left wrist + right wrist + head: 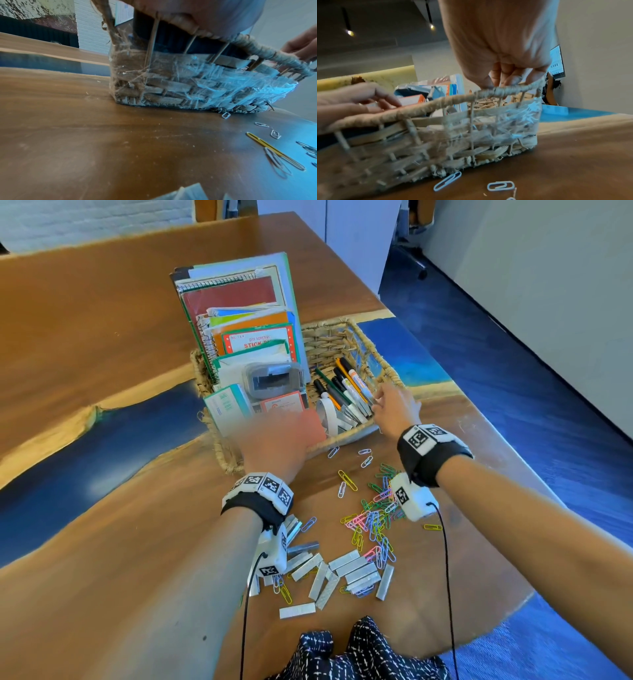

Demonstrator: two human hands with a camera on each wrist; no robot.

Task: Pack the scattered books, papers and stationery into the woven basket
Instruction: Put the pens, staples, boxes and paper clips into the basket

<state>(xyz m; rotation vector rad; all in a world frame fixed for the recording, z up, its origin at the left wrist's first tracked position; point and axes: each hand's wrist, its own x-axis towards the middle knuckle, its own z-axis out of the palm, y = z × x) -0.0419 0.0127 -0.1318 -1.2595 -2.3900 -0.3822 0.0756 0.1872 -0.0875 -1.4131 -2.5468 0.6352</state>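
Woven basket [342, 337]: tan fibre, rope-wrapped rim, plastic film on walls, packed with books and markers. Left hand [277, 440]: blurred, grip indeterminate. Right hand [394, 409]: fingers curled, contents indeterminate.

You are looking at a woven basket [337, 337] sitting upright on the wood, notebooks [233, 296] standing at its left end, pens [346, 388] lying inside at the right. Coloured paper clips [373, 518] and staple strips [356, 570] are lying scattered just in front.
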